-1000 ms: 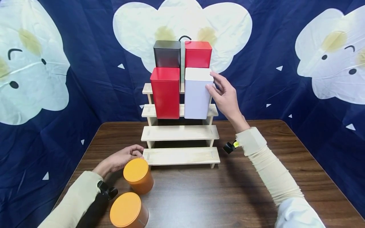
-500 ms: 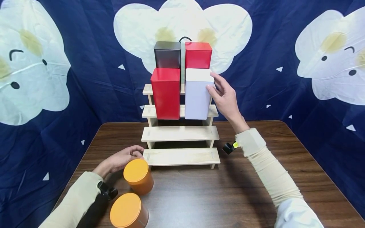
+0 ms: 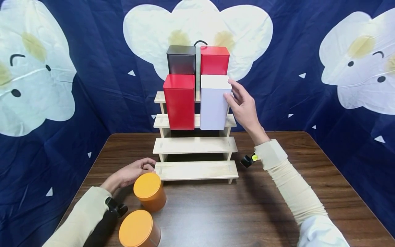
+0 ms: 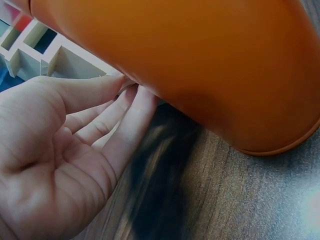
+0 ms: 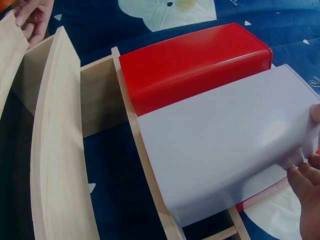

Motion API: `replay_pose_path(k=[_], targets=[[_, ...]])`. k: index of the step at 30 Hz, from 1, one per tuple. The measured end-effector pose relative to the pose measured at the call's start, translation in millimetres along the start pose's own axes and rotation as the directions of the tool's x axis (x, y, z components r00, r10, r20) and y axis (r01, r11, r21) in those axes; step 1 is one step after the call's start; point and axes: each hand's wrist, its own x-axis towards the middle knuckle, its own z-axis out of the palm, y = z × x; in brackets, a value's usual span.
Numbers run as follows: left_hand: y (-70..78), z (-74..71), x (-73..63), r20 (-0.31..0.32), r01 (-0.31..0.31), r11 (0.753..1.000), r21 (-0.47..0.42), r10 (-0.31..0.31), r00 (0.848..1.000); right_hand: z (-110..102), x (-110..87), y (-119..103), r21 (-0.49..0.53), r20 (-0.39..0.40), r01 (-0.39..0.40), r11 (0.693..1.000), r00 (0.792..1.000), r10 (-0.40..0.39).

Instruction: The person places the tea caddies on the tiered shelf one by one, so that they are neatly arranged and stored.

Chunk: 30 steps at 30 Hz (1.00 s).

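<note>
My right hand [image 3: 244,104] is at the upper right side of a tall white tin [image 3: 213,106], thumb at the front edge and bent fingers on the side. That white tin [image 5: 220,140] stands upright on a step of the wooden tiered rack [image 3: 195,144]. A red tin [image 3: 179,103] stands to its left. Behind them, a black tin [image 3: 181,61] and another red tin [image 3: 214,61] stand on the top step. My left hand [image 3: 132,173] pinches the left end of the rack's lowest step, behind an orange round canister [image 3: 151,193]; its fingertips [image 4: 145,92] are partly hidden.
A second orange canister [image 3: 139,228] stands nearer on the brown wooden table [image 3: 277,206]. The two lower steps of the rack are bare. A dark blue curtain [image 3: 102,85] with white cloud shapes hangs behind and at both sides.
</note>
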Motion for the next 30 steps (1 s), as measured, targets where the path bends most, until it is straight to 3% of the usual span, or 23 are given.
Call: replay_pose_path(k=[17,24,30], targets=[[-0.7,0.5,-0.4,0.004,0.004,1.000,-0.012,-0.004,1.000,0,-5.6,-7,-0.010,-0.004,0.037,0.999,0.999,-0.037],[0.2,0.4,-0.6,-0.001,0.009,1.000,-0.009,-0.009,1.000,-3,-12.8,-27,-0.107,-0.039,0.162,0.981,0.985,-0.167],[1.0,-0.2,-0.6,-0.002,0.017,1.000,-0.009,-0.018,1.000,-4,-22.2,-43,-0.150,-0.040,0.284,0.947,0.955,-0.293]])
